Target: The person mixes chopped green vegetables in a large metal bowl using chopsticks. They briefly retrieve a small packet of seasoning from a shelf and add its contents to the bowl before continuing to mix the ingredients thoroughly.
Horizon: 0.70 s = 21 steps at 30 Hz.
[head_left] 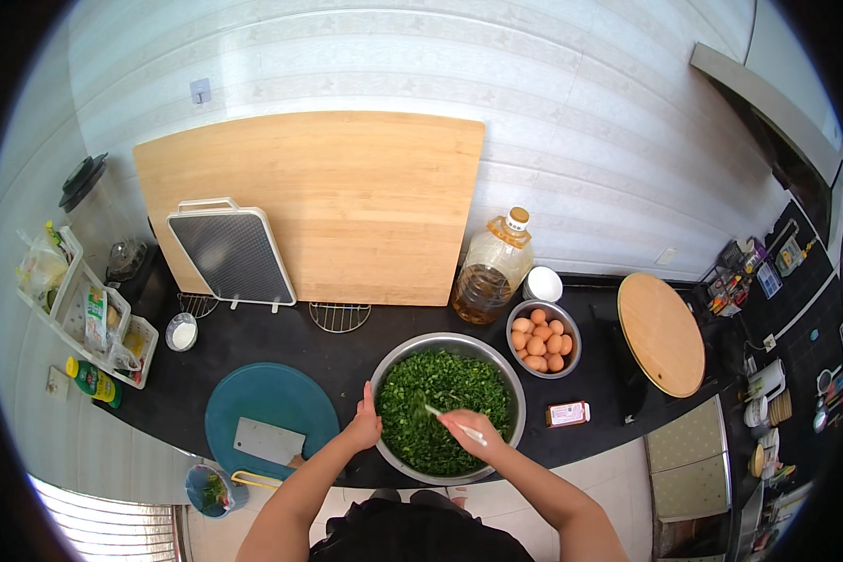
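Observation:
A wide steel bowl (518,393) stands at the counter's front edge, full of chopped leafy greens (440,389). My left hand (365,421) grips its left rim, fingers along the outside. Over the right part of the greens, my right hand (470,434) is closed round pale chopsticks (432,409), their tips down among the leaves. To the left lies a round teal cutting board (253,384) with a cleaver (269,440) on it; my left forearm passes close to the cleaver's handle.
Behind the big bowl are an oil jug (485,281), a smaller bowl of eggs (571,354) and a white cup (543,284). A small box (568,414) lies right. Further right rests a round wooden board (660,332). A large wooden board (375,197) leans on the wall.

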Tool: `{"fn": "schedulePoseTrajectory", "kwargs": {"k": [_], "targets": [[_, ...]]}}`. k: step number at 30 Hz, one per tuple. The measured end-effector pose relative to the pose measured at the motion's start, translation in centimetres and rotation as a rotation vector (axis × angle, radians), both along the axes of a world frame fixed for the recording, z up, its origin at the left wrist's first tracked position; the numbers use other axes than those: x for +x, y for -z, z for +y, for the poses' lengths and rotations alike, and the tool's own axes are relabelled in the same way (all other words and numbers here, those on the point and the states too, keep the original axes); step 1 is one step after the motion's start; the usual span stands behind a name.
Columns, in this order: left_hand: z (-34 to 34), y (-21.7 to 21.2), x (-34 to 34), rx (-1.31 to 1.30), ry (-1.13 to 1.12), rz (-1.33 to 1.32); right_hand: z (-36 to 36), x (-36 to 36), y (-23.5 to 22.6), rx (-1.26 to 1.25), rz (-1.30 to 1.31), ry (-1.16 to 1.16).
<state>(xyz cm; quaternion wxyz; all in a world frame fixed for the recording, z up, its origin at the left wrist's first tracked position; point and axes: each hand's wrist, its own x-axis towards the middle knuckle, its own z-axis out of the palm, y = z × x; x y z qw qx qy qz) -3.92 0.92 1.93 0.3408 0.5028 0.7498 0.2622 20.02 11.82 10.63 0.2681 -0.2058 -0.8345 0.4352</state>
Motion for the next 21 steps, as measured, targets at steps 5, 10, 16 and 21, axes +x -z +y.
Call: {"fn": "schedulePoseTrajectory", "kwargs": {"k": [5,10,16,21], "targets": [[0.1,-0.2,0.2,0.01,-0.004,-0.024,0.4,6.2,0.8,0.075,-0.199,-0.037],[0.1,0.2,0.1,0.043,0.002,-0.017,3.8,4.3,4.1,0.023,-0.066,0.405],[0.1,-0.8,0.1,-0.056,-0.015,-0.016,-0.8,1.2,3.0,-0.069,0.092,0.123],[0.1,0.5,0.0,0.016,0.0,-0.014,0.0,6.4,1.2,0.017,-0.219,0.121]]}}
